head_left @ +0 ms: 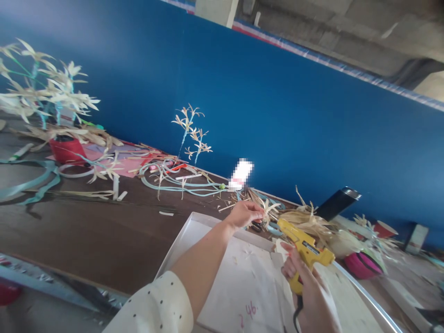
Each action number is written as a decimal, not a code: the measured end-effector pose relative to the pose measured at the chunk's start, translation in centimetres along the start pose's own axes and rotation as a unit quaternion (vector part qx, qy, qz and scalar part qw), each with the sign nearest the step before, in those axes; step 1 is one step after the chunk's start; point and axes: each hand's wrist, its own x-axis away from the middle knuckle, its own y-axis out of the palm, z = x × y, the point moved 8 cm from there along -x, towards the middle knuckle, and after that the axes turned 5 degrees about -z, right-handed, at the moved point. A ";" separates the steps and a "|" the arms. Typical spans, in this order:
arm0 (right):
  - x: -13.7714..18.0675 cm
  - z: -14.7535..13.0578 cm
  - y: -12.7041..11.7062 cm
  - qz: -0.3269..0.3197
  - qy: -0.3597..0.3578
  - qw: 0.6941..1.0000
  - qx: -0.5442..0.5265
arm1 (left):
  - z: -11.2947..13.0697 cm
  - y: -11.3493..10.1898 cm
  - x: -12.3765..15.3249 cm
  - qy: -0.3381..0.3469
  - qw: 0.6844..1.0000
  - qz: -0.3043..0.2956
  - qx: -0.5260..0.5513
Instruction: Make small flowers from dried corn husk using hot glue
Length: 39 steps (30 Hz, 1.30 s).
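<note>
Head view: the left hand (244,213) is reaching forward over the far rim of the flat white tray (180,240). It is pinching a small pale straw flower (269,208) between thumb and fingertips, so this hand is closed on the flower. The flower is sitting just beyond the tray's far edge, beside a loose heap of dried tan husks (308,222) on the dark brown wooden table (86,236).

The right hand (312,296) is wrapping around the grip of a yellow hot glue gun (307,249), with the fingers curled tight and 1 finger lying forward near the trigger. A black cord is hanging down from the gun's base.

The gun's long axis is running from the right hand up and to the left across the picture. Its nozzle is pointing at the flower and stopping near it, apart from it. The flower is therefore lying ahead and to the left of the right hand, roughly in line with the barrel. The left hand is the nearer of the 2, being already on it.

Further back, a black cylindrical flask (338,202) is leaning against the blue wall (277,106), and a pink bowl (360,266) is resting to the right. Loops of pale blue cord (180,182) are trailing across the table.
</note>
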 end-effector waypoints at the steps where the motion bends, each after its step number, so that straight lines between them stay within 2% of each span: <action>1: -0.2 0.2 -0.4 0.001 -0.001 1.000 -0.009 | 0.1 0.0 0.1 -0.001 1.000 0.001 -0.004; 6: -1.6 2.3 -3.9 0.028 0.045 0.998 -0.040 | 0.1 -0.3 0.1 0.003 1.000 0.007 -0.013; 13: -1.6 2.7 -9.8 0.088 0.097 0.991 -0.015 | -0.4 -0.7 -0.2 0.005 1.000 0.019 -0.019; 19: -2.8 4.3 -13.3 0.141 0.166 0.976 -0.006 | -0.2 -0.6 0.0 0.001 0.998 0.025 -0.055; 23: -4.0 6.2 -14.6 0.152 0.216 0.964 -0.020 | -0.3 -0.7 0.0 0.004 0.998 0.014 -0.060; 34: -5.2 7.1 -17.1 0.134 0.220 0.961 -0.102 | -0.6 -0.7 0.1 -0.011 0.996 0.012 -0.092; 39: -5.0 6.5 -16.9 0.129 0.195 0.971 -0.040 | -0.9 -0.8 0.0 -0.010 0.995 0.014 -0.101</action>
